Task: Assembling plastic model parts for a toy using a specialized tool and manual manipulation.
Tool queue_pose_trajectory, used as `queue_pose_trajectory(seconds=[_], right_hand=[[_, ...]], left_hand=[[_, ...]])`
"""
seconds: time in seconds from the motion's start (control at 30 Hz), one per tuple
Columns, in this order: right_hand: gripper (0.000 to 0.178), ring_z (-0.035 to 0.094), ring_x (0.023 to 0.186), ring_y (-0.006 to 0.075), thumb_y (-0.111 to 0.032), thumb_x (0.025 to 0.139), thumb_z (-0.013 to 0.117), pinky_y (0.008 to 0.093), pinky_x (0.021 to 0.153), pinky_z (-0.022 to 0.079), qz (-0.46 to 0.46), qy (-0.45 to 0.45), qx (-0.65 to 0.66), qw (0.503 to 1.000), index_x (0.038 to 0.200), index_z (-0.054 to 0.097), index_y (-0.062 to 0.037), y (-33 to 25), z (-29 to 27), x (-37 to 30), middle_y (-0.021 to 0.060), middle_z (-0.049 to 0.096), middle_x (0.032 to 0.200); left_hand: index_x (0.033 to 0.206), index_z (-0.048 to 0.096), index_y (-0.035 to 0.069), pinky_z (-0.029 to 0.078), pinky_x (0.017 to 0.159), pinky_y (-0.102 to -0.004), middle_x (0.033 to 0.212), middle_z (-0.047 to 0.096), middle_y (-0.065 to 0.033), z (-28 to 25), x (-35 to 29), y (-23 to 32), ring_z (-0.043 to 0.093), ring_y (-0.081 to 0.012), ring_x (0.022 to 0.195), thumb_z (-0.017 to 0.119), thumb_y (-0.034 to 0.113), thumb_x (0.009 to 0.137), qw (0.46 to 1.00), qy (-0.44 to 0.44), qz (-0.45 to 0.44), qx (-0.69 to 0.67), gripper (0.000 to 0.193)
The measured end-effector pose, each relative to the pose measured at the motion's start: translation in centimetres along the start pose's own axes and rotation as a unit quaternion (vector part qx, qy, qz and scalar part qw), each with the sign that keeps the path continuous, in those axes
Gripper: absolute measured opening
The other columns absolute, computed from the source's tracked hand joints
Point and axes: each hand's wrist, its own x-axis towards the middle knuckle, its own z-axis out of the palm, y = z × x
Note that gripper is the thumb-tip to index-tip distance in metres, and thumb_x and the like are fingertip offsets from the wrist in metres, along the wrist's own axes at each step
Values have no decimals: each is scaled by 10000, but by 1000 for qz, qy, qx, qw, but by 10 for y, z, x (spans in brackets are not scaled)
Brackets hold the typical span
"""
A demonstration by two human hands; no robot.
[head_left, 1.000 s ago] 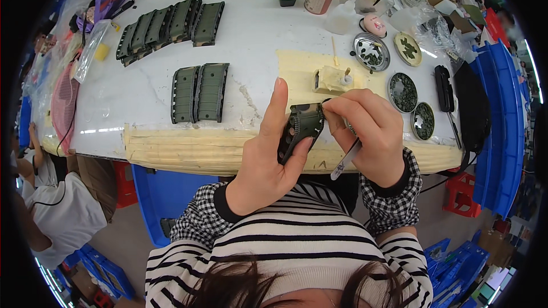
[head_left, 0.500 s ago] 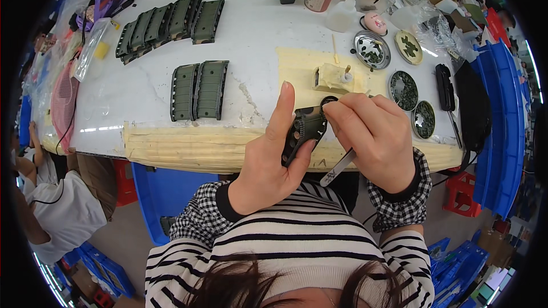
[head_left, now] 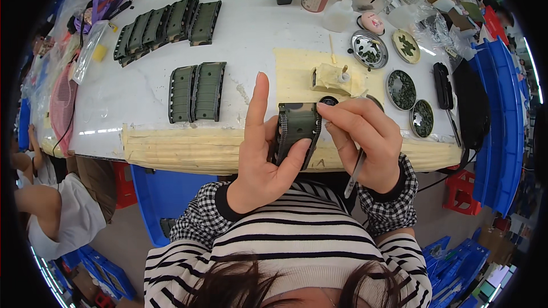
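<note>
Turned more face-up and upright since the frame half a second ago is the camouflage-green casing (head_left: pixel 299 128), and the metal tweezers (head_left: pixel 355 174) have been swung to a steeper slant. The casing is held above the near edge of the table (head_left: pixel 251 34), between the two hands, its long axis running roughly away from the body. By the left hand (head_left: pixel 260 162) it is clamped, the thumb laid across its face, the index finger stretched clear; the fingers beneath are mostly hidden. To its right, the right hand (head_left: pixel 368 142) is brought close, thumb and forefinger pinched near the far right corner, seemingly touching it; whether a small part is gripped there cannot be told. The tweezers are kept within that hand's curled fingers.
</note>
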Motion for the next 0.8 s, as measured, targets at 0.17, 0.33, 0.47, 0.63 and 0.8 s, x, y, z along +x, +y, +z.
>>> queue_pose_trajectory(seconds=[0.17, 0.33, 0.47, 0.63, 0.8], right_hand=[[374, 609, 676, 226, -17, 697, 701, 319, 569, 467, -49, -24, -32, 998, 1067, 646, -6, 6, 1, -10, 96, 612, 876], [480, 598, 687, 233, -45, 677, 708, 314, 583, 475, 8, -32, -4, 999, 1149, 634, -10, 2, 2, -25, 100, 609, 907], [248, 471, 573, 90, 40, 807, 673, 223, 512, 366, 233, 114, -39, 965, 1048, 652, -15, 10, -40, -37, 48, 614, 797], [161, 608, 697, 190, 50, 782, 642, 278, 629, 459, 325, 73, -182, 925, 940, 637, 21, 71, -101, -77, 108, 649, 823], [137, 645, 723, 232, 15, 781, 674, 304, 661, 486, 327, 17, -200, 924, 913, 637, 18, 92, -110, -86, 137, 659, 818]], left_hand=[[1497, -95, 10, 479, 866, -278, 1204, 557, -244, 3, -13, -9, 601, -216, 1025, 525, -83, 884, 999, 11, 1, -53, 877], [1505, -74, 43, 512, 858, -301, 1203, 566, -230, 6, -8, -6, 610, -214, 1018, 515, -54, 907, 993, 26, -69, -89, 845], [1485, 134, 57, 542, 859, -323, 1234, 554, -200, -2, -2, 4, 618, -188, 999, 514, -11, 930, 979, 37, -148, -138, 677], [1423, 267, 50, 552, 835, -325, 1174, 582, -200, -4, 2, 0, 641, -179, 922, 513, 38, 950, 965, 45, -176, -192, 534], [1451, 256, 58, 556, 788, -341, 1131, 589, -193, 0, 3, 2, 648, -201, 851, 510, 73, 955, 962, 66, -184, -189, 557]])
